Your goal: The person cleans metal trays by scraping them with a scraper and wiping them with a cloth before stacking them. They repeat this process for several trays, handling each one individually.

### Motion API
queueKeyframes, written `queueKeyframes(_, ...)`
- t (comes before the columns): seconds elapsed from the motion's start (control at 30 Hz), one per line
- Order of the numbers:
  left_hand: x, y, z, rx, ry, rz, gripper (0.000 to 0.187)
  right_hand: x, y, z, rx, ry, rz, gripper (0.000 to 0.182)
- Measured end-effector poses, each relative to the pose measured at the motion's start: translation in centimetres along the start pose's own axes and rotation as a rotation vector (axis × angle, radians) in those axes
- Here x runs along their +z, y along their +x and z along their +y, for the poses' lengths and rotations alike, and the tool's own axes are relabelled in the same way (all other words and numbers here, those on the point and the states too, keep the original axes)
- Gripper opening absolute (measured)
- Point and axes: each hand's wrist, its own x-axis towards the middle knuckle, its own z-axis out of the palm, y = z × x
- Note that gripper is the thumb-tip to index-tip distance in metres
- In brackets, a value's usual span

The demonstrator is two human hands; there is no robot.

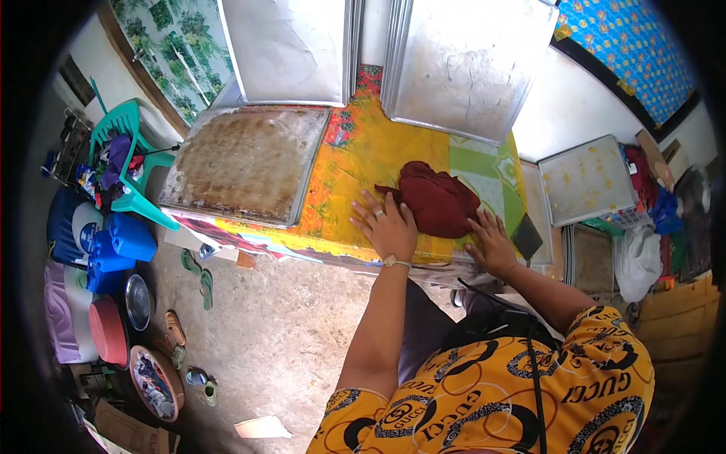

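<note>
A dark red cloth (pixel 435 199) lies bunched on the table's yellow and green patterned cover (pixel 363 178). My left hand (pixel 389 228) rests with fingers spread at the cloth's left side, a ring on one finger. On the cloth's lower right edge, my right hand (pixel 491 244) has its fingers stretched out, the tips close against the fabric. Neither hand is wrapped around it. Left of my left hand, a stained metal baking tray (pixel 246 163) lies flat on the table.
Stacked metal trays (pixel 291 53) lean upright at the back, with a second stack (pixel 469 64) to their right. Another tray (pixel 590 179) stands beyond the table's right end. A green plastic chair (pixel 136 155), blue jugs (pixel 132 238), a basin (pixel 108 331) and slippers (pixel 206 289) are at left.
</note>
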Motion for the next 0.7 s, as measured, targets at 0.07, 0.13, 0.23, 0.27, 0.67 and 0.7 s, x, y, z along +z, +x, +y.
queueKeyframes(0.07, 0.04, 0.00, -0.01, -0.001, -0.001, 0.000, 0.043, 0.07, 0.01, 0.03, -0.003, -0.003, 0.003, 0.057)
queueKeyframes(0.13, 0.06, 0.02, -0.05, -0.002, -0.001, -0.001, 0.043, 0.13, 0.04, 0.03, -0.005, -0.005, 0.004, 0.057)
queueKeyframes(0.23, 0.01, 0.01, -0.04, 0.001, 0.003, -0.005, 0.043, 0.11, 0.00, -0.01, -0.005, 0.000, 0.006, 0.057)
queueKeyframes(0.27, 0.02, -0.01, -0.03, 0.001, 0.005, -0.007, 0.043, 0.14, -0.05, 0.02, -0.005, 0.002, 0.006, 0.057)
queueKeyframes(0.67, 0.77, -0.08, -0.30, -0.001, 0.078, 0.023, 0.042, -0.18, -0.03, 0.40, -0.024, 0.056, 0.032, 0.056)
queueKeyframes(0.7, 0.76, -0.03, -0.33, 0.000, 0.089, 0.021, 0.042, -0.50, 0.14, 0.63, 0.000, 0.055, 0.053, 0.055)
